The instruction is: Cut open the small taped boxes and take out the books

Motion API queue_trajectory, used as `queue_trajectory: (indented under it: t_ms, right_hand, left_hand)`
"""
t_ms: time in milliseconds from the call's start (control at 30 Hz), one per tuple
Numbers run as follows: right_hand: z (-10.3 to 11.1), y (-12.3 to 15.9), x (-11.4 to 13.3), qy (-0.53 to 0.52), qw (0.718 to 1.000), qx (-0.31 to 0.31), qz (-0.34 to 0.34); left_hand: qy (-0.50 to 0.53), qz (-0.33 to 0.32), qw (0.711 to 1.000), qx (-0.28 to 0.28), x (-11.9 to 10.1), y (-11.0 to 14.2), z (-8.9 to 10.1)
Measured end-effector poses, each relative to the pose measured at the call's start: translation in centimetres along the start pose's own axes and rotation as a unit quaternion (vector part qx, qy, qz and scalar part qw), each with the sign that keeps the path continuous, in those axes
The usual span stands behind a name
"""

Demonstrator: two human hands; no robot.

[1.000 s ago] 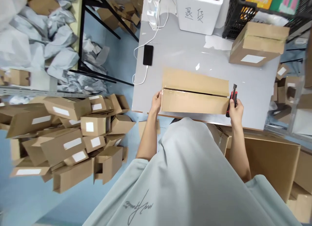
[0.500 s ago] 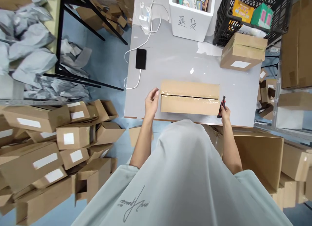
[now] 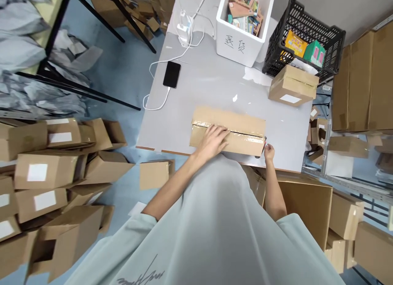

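A long cardboard box [image 3: 241,144], its seam glossy with tape [image 3: 255,140], lies left-to-right near the front edge of the grey table [image 3: 202,88], right end angled closer; the left hand [image 3: 213,140] rests loosely open on top, the right hand [image 3: 269,152] closed round a half-hidden cutter [image 3: 265,141].
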State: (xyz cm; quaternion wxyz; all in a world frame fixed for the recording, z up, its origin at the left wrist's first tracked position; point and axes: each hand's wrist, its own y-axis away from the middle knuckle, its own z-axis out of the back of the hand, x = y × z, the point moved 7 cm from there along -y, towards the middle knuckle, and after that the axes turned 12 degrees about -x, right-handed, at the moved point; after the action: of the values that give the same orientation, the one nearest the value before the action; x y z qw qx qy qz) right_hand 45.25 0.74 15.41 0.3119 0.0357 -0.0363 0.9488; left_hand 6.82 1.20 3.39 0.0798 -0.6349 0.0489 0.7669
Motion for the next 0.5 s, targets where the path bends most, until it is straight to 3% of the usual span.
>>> queue_trajectory:
  t_ms: [133,233,367,500]
  right_hand:
    - [1.8,-0.9,3.4,-0.034,0.999,-0.003,0.017]
    - [2.8,-0.7,8.7,-0.061,0.990,0.039,0.124]
    - [2.0,1.1,16.0,0.014,0.930,0.154,0.333]
    - [0.3,2.5,18.8,0.120,0.869,0.244,0.414]
  left_hand:
    - [-0.010,-0.005,1.000,0.012,-0.3,0.2,0.5]
    - [-0.015,-0.011,1.000,0.015,-0.5,0.3,0.7]
    - [-0.022,-0.033,0.999,0.011,-0.8,0.9,0.6]
    - [-0.040,-0.051,0.998,0.003,-1.3,1.9,0.6]
